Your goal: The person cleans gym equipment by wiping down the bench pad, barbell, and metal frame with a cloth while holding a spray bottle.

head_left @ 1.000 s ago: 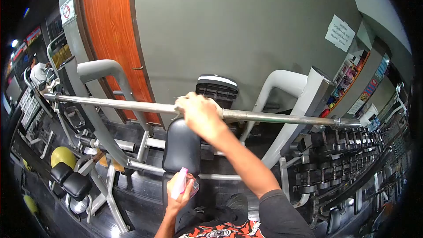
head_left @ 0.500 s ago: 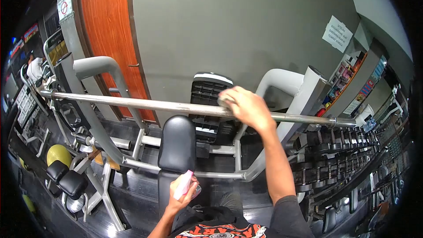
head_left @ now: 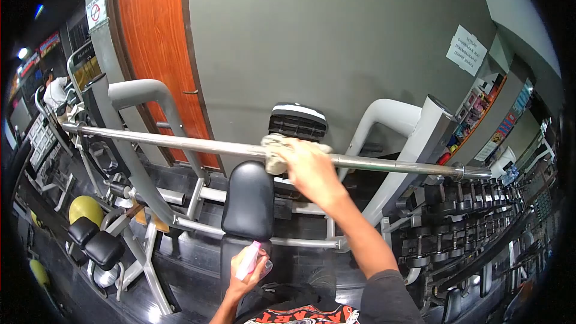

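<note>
A long steel barbell (head_left: 174, 141) lies across the rack in front of me. My right hand (head_left: 312, 171) is closed over a pale, crumpled cloth (head_left: 276, 151), which wraps the bar near its middle. Low in the view, my left hand (head_left: 245, 273) grips a spray bottle (head_left: 248, 261) with a pink and white head; its clear body is partly hidden by my fingers. Just behind that hand stands the black padded backrest (head_left: 249, 201) of a bench, below the bar.
Grey rack uprights (head_left: 414, 159) flank the bench. A dumbbell rack (head_left: 444, 228) is at right. At left stand another padded machine (head_left: 99, 249) and a yellow ball (head_left: 86, 211). Farther back, a person (head_left: 56, 92) in a white top is beside equipment. An orange-brown door (head_left: 153, 42) is behind.
My right hand has moved left along the bar with the cloth, which now shows more fully around it. My left hand keeps hold of the spray bottle. The view has shifted slightly.
</note>
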The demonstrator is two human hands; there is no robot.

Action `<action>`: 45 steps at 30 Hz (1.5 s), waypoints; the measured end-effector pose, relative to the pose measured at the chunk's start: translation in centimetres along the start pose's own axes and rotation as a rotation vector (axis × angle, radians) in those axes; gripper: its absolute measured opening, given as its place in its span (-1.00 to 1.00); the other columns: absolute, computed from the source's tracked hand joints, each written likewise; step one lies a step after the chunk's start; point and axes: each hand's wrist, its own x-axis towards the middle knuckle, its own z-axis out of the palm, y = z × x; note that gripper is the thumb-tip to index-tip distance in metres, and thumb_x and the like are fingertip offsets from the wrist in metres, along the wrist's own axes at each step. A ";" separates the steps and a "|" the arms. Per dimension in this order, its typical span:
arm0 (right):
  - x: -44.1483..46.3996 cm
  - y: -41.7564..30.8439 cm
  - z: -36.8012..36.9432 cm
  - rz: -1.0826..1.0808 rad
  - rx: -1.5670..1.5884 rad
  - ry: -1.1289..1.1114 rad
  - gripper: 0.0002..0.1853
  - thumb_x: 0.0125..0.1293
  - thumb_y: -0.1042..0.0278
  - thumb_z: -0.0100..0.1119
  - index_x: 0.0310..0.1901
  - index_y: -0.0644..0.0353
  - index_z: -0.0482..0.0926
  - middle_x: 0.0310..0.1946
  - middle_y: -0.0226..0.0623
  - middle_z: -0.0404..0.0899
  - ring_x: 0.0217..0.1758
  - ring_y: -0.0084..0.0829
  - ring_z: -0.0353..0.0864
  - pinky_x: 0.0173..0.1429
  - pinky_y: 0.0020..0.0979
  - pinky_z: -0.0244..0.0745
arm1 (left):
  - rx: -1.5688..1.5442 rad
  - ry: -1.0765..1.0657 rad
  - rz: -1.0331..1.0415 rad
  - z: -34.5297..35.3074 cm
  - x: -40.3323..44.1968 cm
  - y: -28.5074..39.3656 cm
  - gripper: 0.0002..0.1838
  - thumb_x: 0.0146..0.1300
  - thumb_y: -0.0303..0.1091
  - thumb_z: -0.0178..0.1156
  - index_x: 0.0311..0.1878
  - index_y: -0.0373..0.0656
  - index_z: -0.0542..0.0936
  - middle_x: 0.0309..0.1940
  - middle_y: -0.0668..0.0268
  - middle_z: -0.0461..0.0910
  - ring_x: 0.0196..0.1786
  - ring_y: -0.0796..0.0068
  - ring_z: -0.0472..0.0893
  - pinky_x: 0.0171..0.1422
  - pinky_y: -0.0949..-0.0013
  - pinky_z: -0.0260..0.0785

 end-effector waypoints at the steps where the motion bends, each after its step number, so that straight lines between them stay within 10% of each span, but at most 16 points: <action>1: -1.2 0.9 -1.3 0.022 -0.055 -0.002 -0.64 0.13 0.51 0.08 -0.01 0.02 0.62 -0.04 -0.27 0.59 -0.04 -0.17 0.58 0.10 -0.14 0.46 | -0.002 0.000 -0.003 -0.2 0.0 0.0 -0.84 0.17 -0.58 0.27 -0.18 -0.29 0.56 -0.41 0.22 0.64 -0.41 0.51 0.64 -0.31 0.45 0.46; 9: -13.6 1.9 -1.6 0.288 0.049 0.238 -0.55 0.03 0.68 0.16 0.00 0.08 0.63 -0.02 -0.10 0.61 0.10 -0.04 0.58 0.25 -0.16 0.46 | -0.170 -0.027 -0.194 -0.9 -0.3 -0.5 -0.85 0.17 -0.60 0.25 -0.18 -0.30 0.56 -0.42 0.22 0.64 -0.38 0.48 0.65 -0.26 0.44 0.47; 13: -14.8 -0.1 6.2 0.804 0.743 0.340 -0.74 0.44 0.36 0.05 0.09 0.22 0.53 -0.03 -0.27 0.61 0.04 -0.43 0.58 0.13 -0.33 0.51 | -0.075 0.015 -0.029 -0.2 -0.4 -1.2 -0.87 0.17 -0.60 0.24 -0.20 -0.31 0.55 -0.43 0.21 0.63 -0.49 0.53 0.61 -0.36 0.45 0.44; 15: -11.5 -1.6 9.2 1.195 1.825 0.655 -0.73 0.49 0.21 -0.02 0.12 0.09 0.43 -0.05 -0.33 0.59 0.03 -0.38 0.62 0.10 -0.28 0.56 | -0.104 0.016 -0.052 -0.1 -0.7 -0.6 -0.88 0.17 -0.60 0.23 -0.21 -0.31 0.55 -0.44 0.22 0.63 -0.51 0.55 0.60 -0.38 0.46 0.43; 19: -2.2 -4.1 9.2 1.213 2.379 0.540 -0.69 0.49 0.19 -0.23 -0.01 0.10 0.53 -0.04 -0.35 0.61 0.02 -0.30 0.58 0.16 -0.23 0.41 | -0.178 0.052 -0.126 -0.4 -1.6 -0.4 -0.89 0.18 -0.60 0.22 -0.21 -0.32 0.54 -0.46 0.24 0.62 -0.54 0.58 0.57 -0.41 0.48 0.41; 21: -1.9 -2.9 13.1 0.710 2.712 0.443 -0.73 0.45 0.25 -0.19 -0.04 0.08 0.53 -0.05 -0.37 0.62 -0.04 -0.32 0.58 0.08 -0.27 0.40 | -0.159 0.062 -0.147 -0.8 -2.2 -0.7 -0.89 0.19 -0.60 0.21 -0.21 -0.32 0.54 -0.46 0.24 0.62 -0.55 0.59 0.56 -0.42 0.48 0.40; 22: -1.4 -3.4 11.1 0.709 2.709 0.450 -0.73 0.45 0.25 -0.19 -0.04 0.08 0.53 -0.05 -0.37 0.62 -0.04 -0.32 0.58 0.08 -0.27 0.40 | -0.144 0.074 -0.171 -0.9 -2.3 -0.8 -0.90 0.20 -0.59 0.21 -0.21 -0.32 0.53 -0.47 0.25 0.62 -0.55 0.61 0.55 -0.43 0.49 0.39; 24: -1.1 -3.9 7.1 1.438 2.301 0.572 -0.76 0.40 0.30 -0.15 -0.06 0.10 0.52 -0.10 -0.36 0.62 -0.06 -0.40 0.58 -0.04 -0.34 0.42 | -0.161 0.079 -0.173 -0.8 -2.0 -1.0 -0.90 0.21 -0.59 0.20 -0.21 -0.31 0.53 -0.47 0.26 0.62 -0.55 0.61 0.55 -0.43 0.49 0.39; 29: -7.7 1.5 8.5 0.887 2.125 0.472 -0.75 0.33 0.54 -0.05 0.02 0.22 0.48 -0.10 -0.39 0.59 -0.07 -0.54 0.58 -0.07 -0.55 0.50 | -0.093 0.038 -0.158 -0.3 -0.8 -0.8 -0.90 0.20 -0.57 0.21 -0.21 -0.31 0.54 -0.46 0.25 0.62 -0.55 0.60 0.54 -0.40 0.50 0.40; 30: -6.9 0.5 4.1 1.149 2.207 0.535 -0.66 0.24 0.67 -0.03 0.05 0.28 0.46 -0.11 -0.39 0.59 -0.09 -0.59 0.59 -0.08 -0.60 0.50 | -0.095 0.031 -0.160 -0.1 -0.7 -1.1 -0.90 0.20 -0.57 0.21 -0.21 -0.31 0.54 -0.46 0.25 0.62 -0.55 0.60 0.54 -0.40 0.50 0.40; 33: -10.9 4.3 5.7 0.965 2.109 0.620 -0.66 0.20 0.73 -0.06 0.00 0.29 0.50 -0.18 -0.38 0.61 -0.15 -0.63 0.59 -0.12 -0.58 0.51 | -0.090 0.012 -0.113 0.4 -0.2 -2.2 -0.89 0.19 -0.58 0.22 -0.22 -0.32 0.55 -0.46 0.24 0.62 -0.53 0.57 0.55 -0.38 0.48 0.40; 35: -12.0 5.5 3.0 0.921 2.514 0.704 -0.78 0.45 0.36 -0.12 -0.08 0.17 0.55 -0.17 -0.29 0.67 -0.15 -0.41 0.68 -0.12 -0.41 0.61 | -0.096 0.030 -0.062 0.5 0.0 -2.2 -0.88 0.18 -0.58 0.22 -0.21 -0.33 0.55 -0.46 0.23 0.62 -0.51 0.56 0.57 -0.37 0.46 0.40; 37: -12.0 4.7 1.4 1.125 2.236 0.908 -0.75 0.46 0.36 -0.14 -0.02 0.19 0.54 -0.13 -0.24 0.66 -0.11 -0.37 0.69 -0.11 -0.42 0.62 | -0.119 0.033 -0.091 0.5 0.0 -2.1 -0.89 0.18 -0.58 0.22 -0.22 -0.33 0.55 -0.47 0.24 0.62 -0.52 0.57 0.56 -0.38 0.46 0.40; 39: -15.2 4.8 1.9 0.724 2.595 0.740 -0.68 0.49 0.26 -0.14 0.12 0.21 0.47 0.03 -0.20 0.60 0.08 -0.24 0.62 0.09 -0.20 0.60 | -0.140 0.038 -0.120 0.4 -0.2 -2.1 -0.89 0.19 -0.58 0.21 -0.22 -0.32 0.55 -0.47 0.24 0.62 -0.52 0.57 0.56 -0.38 0.47 0.40; 41: -13.1 1.0 -1.2 1.098 2.158 0.881 -0.61 0.52 0.17 -0.19 0.22 0.21 0.38 0.13 -0.21 0.54 0.13 -0.23 0.59 0.15 -0.18 0.57 | -0.147 0.011 -0.173 0.5 -0.4 -2.1 -0.90 0.20 -0.58 0.21 -0.21 -0.31 0.55 -0.47 0.25 0.63 -0.54 0.59 0.56 -0.40 0.49 0.40; 45: -11.2 -1.4 -4.2 1.006 1.592 0.701 -0.61 0.50 0.30 -0.06 0.28 0.25 0.32 0.14 -0.20 0.51 0.15 -0.35 0.57 0.21 -0.34 0.52 | -0.075 -0.034 -0.128 0.6 -0.3 -1.9 -0.91 0.21 -0.59 0.21 -0.21 -0.31 0.56 -0.48 0.26 0.63 -0.55 0.59 0.57 -0.40 0.49 0.41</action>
